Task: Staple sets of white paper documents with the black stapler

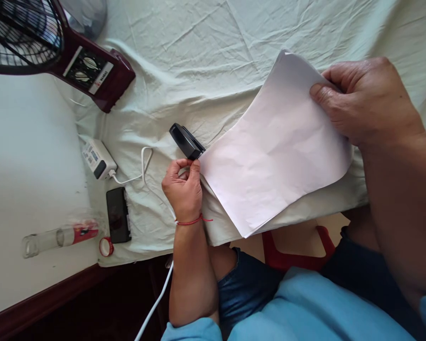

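A thin stack of blank white paper [270,147] stretches between my two hands, its far right end bent upward. My right hand [367,99] is closed on that end, thumb on top and fingers beneath. At the opposite corner my left hand [184,184], with a red string bracelet at the wrist, pinches with thumb and forefinger where paper and stapler meet. A black stapler [186,142] lies on the cloth just beyond those fingertips, its near end against the paper's corner. Whether the corner sits inside the stapler's jaws is hidden.
A pale cloth [184,57] covers the table. At left stand a dark red fan [99,76], a white power adapter [98,158] with a cable, a black phone [118,215], a glass bottle [62,237] and a red tape roll [106,246]. A red stool [287,258] shows below.
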Demonstrator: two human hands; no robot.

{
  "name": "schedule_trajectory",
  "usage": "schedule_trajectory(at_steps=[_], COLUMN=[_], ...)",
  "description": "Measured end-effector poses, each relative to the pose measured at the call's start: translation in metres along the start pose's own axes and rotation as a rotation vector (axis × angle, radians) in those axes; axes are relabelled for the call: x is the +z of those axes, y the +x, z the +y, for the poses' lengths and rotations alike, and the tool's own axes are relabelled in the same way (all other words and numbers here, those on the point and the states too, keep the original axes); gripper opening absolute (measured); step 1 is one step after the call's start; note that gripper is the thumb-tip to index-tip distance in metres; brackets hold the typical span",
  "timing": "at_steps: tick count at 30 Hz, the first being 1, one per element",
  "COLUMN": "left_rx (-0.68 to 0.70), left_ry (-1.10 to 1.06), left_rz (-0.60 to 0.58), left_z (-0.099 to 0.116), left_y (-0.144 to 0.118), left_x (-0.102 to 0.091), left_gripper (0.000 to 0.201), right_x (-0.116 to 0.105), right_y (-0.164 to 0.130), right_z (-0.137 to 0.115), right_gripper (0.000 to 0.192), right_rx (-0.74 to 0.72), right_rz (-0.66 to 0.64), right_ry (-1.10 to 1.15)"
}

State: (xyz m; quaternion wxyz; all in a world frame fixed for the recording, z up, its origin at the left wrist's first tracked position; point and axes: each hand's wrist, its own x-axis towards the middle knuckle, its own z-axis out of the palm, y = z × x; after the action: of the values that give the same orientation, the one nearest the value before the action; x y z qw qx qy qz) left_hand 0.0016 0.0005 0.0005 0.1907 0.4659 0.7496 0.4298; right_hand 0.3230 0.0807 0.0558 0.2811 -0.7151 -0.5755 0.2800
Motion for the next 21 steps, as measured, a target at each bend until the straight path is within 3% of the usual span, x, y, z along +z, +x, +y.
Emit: schedule_trajectory(at_steps=[12, 21], left_rx=[0.033, 0.217], left_ry=[0.061, 0.153], left_rz=[0.075, 0.172], left_z=[-0.0077, -0.0023], left_y=[0.0023, 0.0006], left_x=[-0.0001, 0.0024], left_gripper=[0.006, 0.009], right_x=[0.0027, 0.0025], right_y=[0.0015, 0.0028], right_z=[-0.0009, -0.0034], right_gripper=[0.021, 0.023], right_rx=[0.006, 0.029], right_rz=[0.008, -0.02], right_ry=[0.013, -0.038])
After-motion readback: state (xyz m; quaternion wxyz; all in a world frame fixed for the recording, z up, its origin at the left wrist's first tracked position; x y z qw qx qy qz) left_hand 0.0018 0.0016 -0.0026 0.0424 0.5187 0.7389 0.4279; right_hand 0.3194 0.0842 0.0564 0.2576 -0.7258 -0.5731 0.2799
